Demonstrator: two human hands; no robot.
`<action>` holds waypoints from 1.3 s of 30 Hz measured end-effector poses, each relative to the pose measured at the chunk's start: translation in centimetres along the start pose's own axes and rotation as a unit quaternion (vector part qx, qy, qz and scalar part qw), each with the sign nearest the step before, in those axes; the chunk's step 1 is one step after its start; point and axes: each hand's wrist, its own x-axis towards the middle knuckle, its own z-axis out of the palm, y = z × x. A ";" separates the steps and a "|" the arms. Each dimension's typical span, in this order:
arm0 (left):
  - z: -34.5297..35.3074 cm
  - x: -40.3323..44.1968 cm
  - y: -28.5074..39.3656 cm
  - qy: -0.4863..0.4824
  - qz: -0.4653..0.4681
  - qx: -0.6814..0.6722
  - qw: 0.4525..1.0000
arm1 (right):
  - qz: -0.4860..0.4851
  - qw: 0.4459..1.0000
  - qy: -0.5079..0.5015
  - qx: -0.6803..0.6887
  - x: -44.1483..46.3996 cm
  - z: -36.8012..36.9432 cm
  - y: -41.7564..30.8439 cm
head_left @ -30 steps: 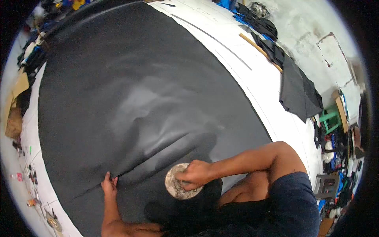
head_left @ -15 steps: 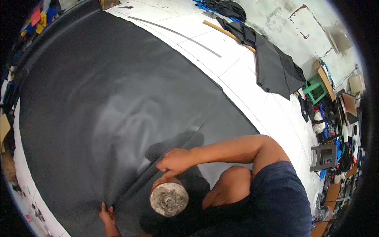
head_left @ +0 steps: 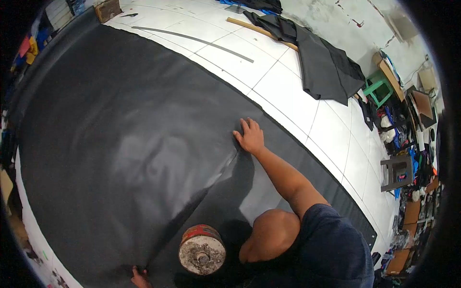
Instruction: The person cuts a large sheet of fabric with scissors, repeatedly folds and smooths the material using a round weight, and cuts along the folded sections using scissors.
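A large black sheet, smooth like vinyl or leatherette, is spread over the floor. Along it a long edge or fold runs diagonally from lower left to the middle. At the lower end of this line my left hand pinches the sheet, partly cut off by the frame. My right hand lies on the sheet at the upper end, fingers spread. Between my hands and my bent knee stands a round red tin, its top crusted with dirt or dried residue.
White floor tiles border the sheet. A thin grey strip, a wooden stick and folded black cloth lie beyond it. A green stool, a dark stool and piled goods line the right side.
My right hand has left the spot just above the tin, moved up and right along the line, and now lies spread. My left hand keeps to the lower end. The view has shifted slightly.
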 end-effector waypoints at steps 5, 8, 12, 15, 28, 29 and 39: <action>1.4 -2.1 1.1 0.085 0.010 -0.016 0.996 | 0.036 0.997 -0.068 -0.025 -0.6 1.4 2.2; 0.8 -2.8 1.4 0.008 0.007 -0.029 1.000 | 0.033 0.997 -0.075 -0.014 -0.7 1.4 2.5; 0.6 -1.7 -0.1 0.047 0.013 -0.043 0.998 | 0.036 0.997 -0.070 -0.008 -0.9 2.2 3.0; -0.3 -0.6 -0.9 -0.006 0.021 -0.074 0.997 | 0.025 0.998 -0.060 -0.002 -1.0 2.0 3.0; 0.1 -0.2 -1.2 -0.032 0.008 -0.162 0.986 | 0.085 0.987 -0.136 -0.003 2.1 -0.4 3.3; -0.1 0.0 -1.2 -0.043 0.012 -0.159 0.986 | 0.083 0.987 -0.136 -0.001 2.8 -0.6 3.6; 2.3 -4.8 1.9 0.063 -0.020 -0.111 0.992 | 0.133 0.965 -0.225 -0.031 7.7 -1.6 6.0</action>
